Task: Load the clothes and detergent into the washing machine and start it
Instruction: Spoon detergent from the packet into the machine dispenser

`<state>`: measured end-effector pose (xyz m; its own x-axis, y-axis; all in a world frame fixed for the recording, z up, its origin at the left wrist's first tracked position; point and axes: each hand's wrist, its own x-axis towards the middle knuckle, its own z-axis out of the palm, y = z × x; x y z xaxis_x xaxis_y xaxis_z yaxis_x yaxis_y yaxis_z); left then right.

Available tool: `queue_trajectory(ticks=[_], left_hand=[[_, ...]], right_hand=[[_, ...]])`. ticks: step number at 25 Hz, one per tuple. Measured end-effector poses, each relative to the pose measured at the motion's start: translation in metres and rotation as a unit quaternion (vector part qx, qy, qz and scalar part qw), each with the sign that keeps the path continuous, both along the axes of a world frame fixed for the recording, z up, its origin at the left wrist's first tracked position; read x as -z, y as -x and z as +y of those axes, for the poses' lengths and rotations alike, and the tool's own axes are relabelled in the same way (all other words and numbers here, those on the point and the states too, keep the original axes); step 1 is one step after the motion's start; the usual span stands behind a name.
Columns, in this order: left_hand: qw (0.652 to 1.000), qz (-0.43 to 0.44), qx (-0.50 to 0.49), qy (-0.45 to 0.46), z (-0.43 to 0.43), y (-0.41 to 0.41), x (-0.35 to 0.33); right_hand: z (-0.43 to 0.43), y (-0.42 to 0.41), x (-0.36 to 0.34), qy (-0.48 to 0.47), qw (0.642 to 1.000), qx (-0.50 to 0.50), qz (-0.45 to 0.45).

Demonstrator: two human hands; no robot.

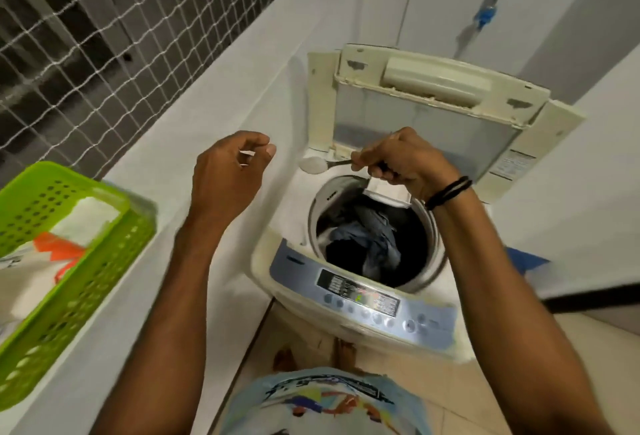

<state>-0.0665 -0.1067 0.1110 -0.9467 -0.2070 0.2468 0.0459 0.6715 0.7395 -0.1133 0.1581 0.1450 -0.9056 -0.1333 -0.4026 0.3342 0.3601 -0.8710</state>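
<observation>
A cream top-loading washing machine stands ahead with its lid folded up. Dark blue and black clothes lie in the drum. My right hand grips the handle of a metal spoon heaped with white detergent powder, held over the machine's back left corner. A white detergent drawer is pulled out just below that hand. My left hand hovers over the ledge left of the machine, fingers loosely curled, nothing in it. The control panel faces me.
A green perforated basket sits on the white ledge at left, holding a white and orange detergent bag. A net-covered window rises behind the ledge. A tap with a blue fitting is on the wall behind the machine.
</observation>
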Motion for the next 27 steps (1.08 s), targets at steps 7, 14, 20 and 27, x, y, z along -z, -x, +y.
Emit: queue_trajectory(ticks=[7,14,20,27], left_hand=[[0.995,-0.088,0.035,-0.017,0.102,0.049,0.058],[0.979,-0.201,0.041,0.008,0.159,0.087,0.131],[0.965,-0.257,0.047,-0.030,0.190,0.112,0.198],[0.951,-0.296,0.077,-0.051,0.204,0.137,0.245]], right_hand=[[0.107,0.020,0.058,-0.016,0.992,0.126,-0.011],[0.148,0.051,0.163,-0.031,0.969,0.236,-0.061],[0.131,0.067,0.256,-0.143,0.955,0.256,-0.047],[0.105,0.064,0.302,-0.323,0.905,0.160,0.226]])
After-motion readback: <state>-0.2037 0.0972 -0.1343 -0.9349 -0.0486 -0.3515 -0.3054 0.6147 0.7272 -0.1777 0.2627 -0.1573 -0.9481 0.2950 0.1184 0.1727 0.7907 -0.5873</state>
